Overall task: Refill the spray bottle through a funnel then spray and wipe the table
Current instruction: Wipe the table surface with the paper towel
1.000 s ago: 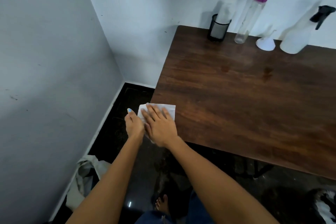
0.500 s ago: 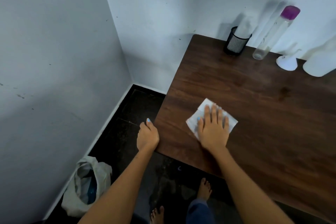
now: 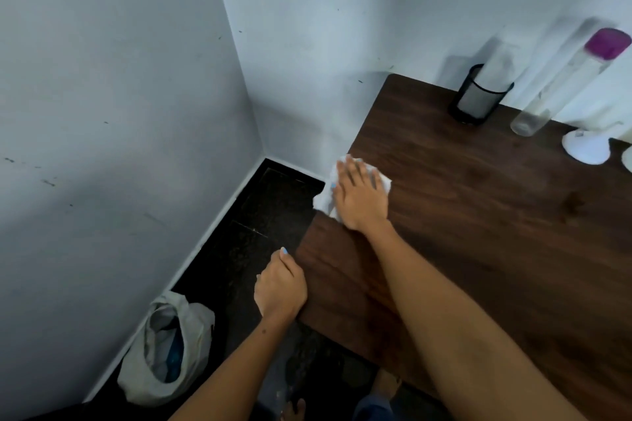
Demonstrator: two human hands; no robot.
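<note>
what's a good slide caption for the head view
Right hand presses a white tissue at the wooden table edge; left hand rests at the corner.

Mostly hidden under the flat right hand (image 3: 360,196): the white cloth (image 3: 325,198), only its edges visible at the left table (image 3: 478,232) edge, one part hanging past it. Blurred by motion: the fingers (image 3: 352,169) of that hand. Hidden from above: the fingers of the left hand (image 3: 280,287) at the near corner, curled downward, contact with the table edge impossible to tell. Cut off by the right border: the white funnel (image 3: 586,147), its spout smeared against the wall, and a small white piece (image 3: 627,159) beside it, not identifiable. Blurred too: the clear bottle (image 3: 561,85) with purple cap. Contents of the black mesh holder (image 3: 478,99) unclear.
</note>
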